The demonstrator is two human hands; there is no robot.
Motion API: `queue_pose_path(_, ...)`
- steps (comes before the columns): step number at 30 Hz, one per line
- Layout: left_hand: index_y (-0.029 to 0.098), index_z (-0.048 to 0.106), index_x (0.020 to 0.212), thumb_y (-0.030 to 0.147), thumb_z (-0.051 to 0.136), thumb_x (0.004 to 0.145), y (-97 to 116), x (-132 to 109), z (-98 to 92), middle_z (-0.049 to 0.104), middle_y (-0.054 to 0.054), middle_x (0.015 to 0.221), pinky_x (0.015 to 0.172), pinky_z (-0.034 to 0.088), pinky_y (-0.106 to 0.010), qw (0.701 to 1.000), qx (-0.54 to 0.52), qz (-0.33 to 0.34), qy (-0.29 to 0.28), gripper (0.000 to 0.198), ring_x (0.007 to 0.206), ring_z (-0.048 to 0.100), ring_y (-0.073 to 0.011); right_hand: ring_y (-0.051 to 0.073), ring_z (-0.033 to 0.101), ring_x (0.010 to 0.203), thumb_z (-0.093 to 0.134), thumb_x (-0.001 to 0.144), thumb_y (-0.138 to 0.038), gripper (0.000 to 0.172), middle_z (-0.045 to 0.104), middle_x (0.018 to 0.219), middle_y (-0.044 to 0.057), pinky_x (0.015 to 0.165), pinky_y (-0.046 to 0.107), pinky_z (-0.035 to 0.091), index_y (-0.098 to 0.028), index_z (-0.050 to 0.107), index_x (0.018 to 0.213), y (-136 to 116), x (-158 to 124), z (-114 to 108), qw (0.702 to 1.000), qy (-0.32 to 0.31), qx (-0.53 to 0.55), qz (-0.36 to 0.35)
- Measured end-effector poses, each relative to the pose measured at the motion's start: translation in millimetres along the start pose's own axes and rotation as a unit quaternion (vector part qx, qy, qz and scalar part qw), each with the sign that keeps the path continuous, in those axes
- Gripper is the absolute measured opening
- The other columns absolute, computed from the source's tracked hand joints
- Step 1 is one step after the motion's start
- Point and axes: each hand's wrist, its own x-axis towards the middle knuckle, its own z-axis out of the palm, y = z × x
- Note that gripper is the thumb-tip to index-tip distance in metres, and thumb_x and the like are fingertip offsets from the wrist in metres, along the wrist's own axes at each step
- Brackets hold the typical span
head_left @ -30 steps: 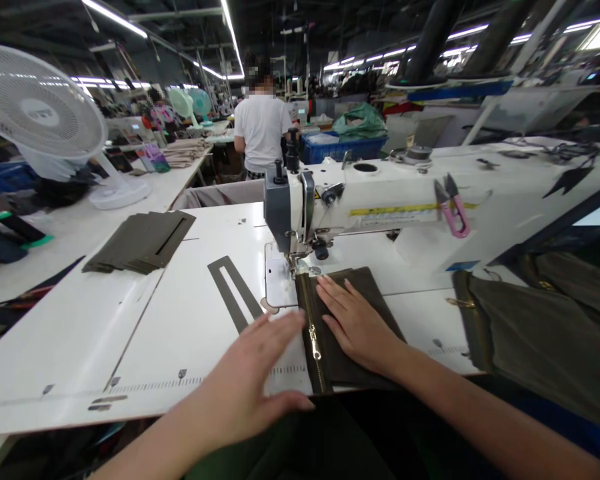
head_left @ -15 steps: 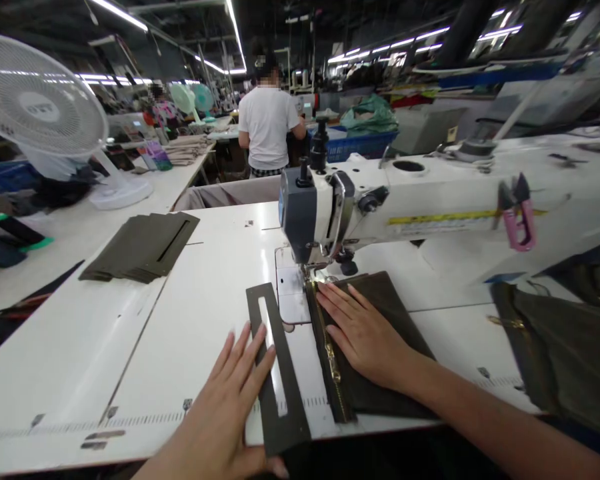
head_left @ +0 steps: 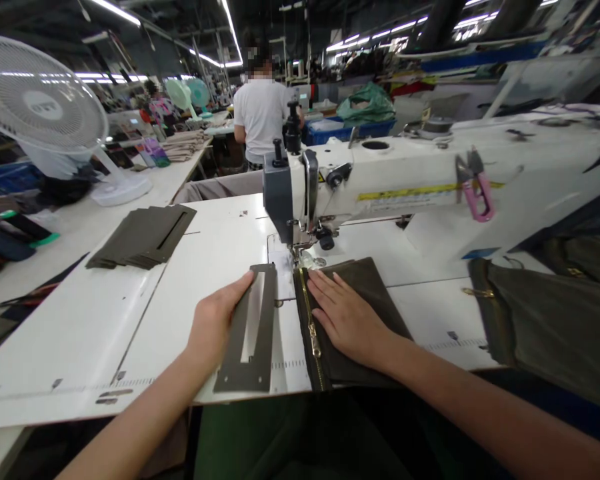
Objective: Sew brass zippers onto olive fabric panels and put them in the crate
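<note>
My left hand [head_left: 215, 319] grips the left edge of a dark olive panel [head_left: 262, 333] with a long narrow slot, its fingers partly hidden beneath it. Through the slot the white tabletop shows. My right hand [head_left: 347, 319] lies flat, fingers stretched out, on a folded dark olive fabric piece [head_left: 375, 287]. Along that piece's left edge runs a brass zipper [head_left: 307, 300] with a metal pull [head_left: 314, 339]. The zipper's far end sits by the needle and presser foot of the sewing machine [head_left: 295, 250].
A stack of slotted panels [head_left: 135, 233] lies to the left on the table. Pink-handled snips [head_left: 480, 193] hang on the machine arm. More zippered fabric [head_left: 545, 320] rests at right. A white fan [head_left: 40, 100] stands at left; a person in a white shirt [head_left: 263, 117] is beyond.
My left hand has gone from lying spread over the slotted panel to gripping its left edge, and the panel has turned. My right hand stays flat on the zippered piece. The view has shifted slightly.
</note>
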Motion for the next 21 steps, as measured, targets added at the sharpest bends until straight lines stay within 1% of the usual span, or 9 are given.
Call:
queue_pose_path(2,0.017,0.042,0.129,0.015,0.038,0.087,21,-1,3.3,0.05,-0.01,0.128,0.094,0.045,-0.036,0.996,0.008,0.08,0.028,0.042,0.112,0.052,-0.0207,0.024,0.028,0.13,0.032,0.088,-0.02,0.045,0.036,0.138,0.016,0.107,0.045,0.025,-0.002,0.042,0.129,-5,-3,-1,1.0,0.003,0.003,0.0)
queue_pose_path(4,0.009,0.046,0.125,0.011,0.038,0.087,40,3,13.2,0.048,-0.015,0.129,0.096,0.044,-0.038,0.989,0.04,0.14,0.01,0.039,0.117,0.047,-0.0227,0.024,0.028,0.13,0.033,0.087,-0.016,0.045,0.036,0.138,0.016,0.106,0.045,0.025,-0.002,0.042,0.129,-7,-5,-3,1.0,0.006,0.009,-0.001)
queue_pose_path(5,0.006,0.049,0.12,0.009,0.038,0.086,47,6,19.7,0.049,-0.018,0.127,0.096,0.044,-0.039,0.986,0.063,0.151,-0.009,0.036,0.117,0.048,-0.0244,0.024,0.028,0.13,0.033,0.086,-0.015,0.046,0.037,0.137,0.016,0.106,0.045,0.025,-0.002,0.041,0.129,-8,-5,-4,1.0,0.007,0.013,-0.003)
queue_pose_path(7,0.002,0.054,0.111,0.004,0.04,0.082,54,13,32.5,0.053,-0.021,0.121,0.094,0.045,-0.041,0.982,0.103,0.154,-0.045,0.033,0.112,0.052,-0.0268,0.024,0.028,0.13,0.033,0.084,-0.013,0.047,0.038,0.137,0.016,0.106,0.045,0.026,-0.003,0.04,0.13,-7,-5,-4,1.0,0.007,0.021,-0.008)
queue_pose_path(9,0.002,0.056,0.107,0.001,0.041,0.079,54,19,41.6,0.055,-0.021,0.118,0.094,0.046,-0.041,0.979,0.127,0.145,-0.07,0.032,0.11,0.053,-0.0271,0.024,0.028,0.13,0.034,0.084,-0.013,0.048,0.038,0.137,0.017,0.106,0.045,0.026,-0.003,0.04,0.13,-6,-5,-4,1.0,0.01,0.025,-0.012)
queue_pose_path(11,0.004,0.056,0.108,0.0,0.042,0.079,50,22,45.5,0.054,-0.02,0.12,0.095,0.045,-0.041,0.977,0.136,0.14,-0.081,0.033,0.112,0.052,-0.0265,0.024,0.028,0.13,0.035,0.084,-0.014,0.047,0.038,0.137,0.017,0.106,0.046,0.026,-0.004,0.041,0.13,-5,-5,-4,0.999,0.014,0.027,-0.017)
queue_pose_path(15,0.006,0.055,0.11,0.002,0.041,0.082,44,23,45.4,0.052,-0.018,0.123,0.098,0.042,-0.041,0.977,0.124,0.152,-0.084,0.032,0.116,0.049,-0.025,0.024,0.027,0.13,0.034,0.084,-0.014,0.047,0.04,0.136,0.016,0.106,0.046,0.025,-0.005,0.042,0.129,-4,-5,-4,0.999,0.019,0.034,-0.019)
queue_pose_path(18,0.007,0.055,0.111,0.004,0.039,0.084,43,23,45.0,0.052,-0.017,0.124,0.098,0.043,-0.041,0.977,0.123,0.15,-0.086,0.031,0.116,0.048,-0.0247,0.024,0.027,0.13,0.034,0.084,-0.013,0.047,0.041,0.135,0.016,0.107,0.044,0.024,-0.004,0.042,0.129,-2,-4,-6,0.999,0.012,0.047,-0.019)
queue_pose_path(21,0.006,0.054,0.111,0.006,0.038,0.086,43,24,45.8,0.052,-0.018,0.124,0.097,0.044,-0.042,0.975,0.133,0.152,-0.094,0.03,0.116,0.049,-0.0252,0.022,0.03,0.128,0.033,0.085,-0.013,0.046,0.042,0.134,0.017,0.107,0.042,0.025,-0.003,0.041,0.129,-2,-1,-7,0.998,0.006,0.068,0.003)
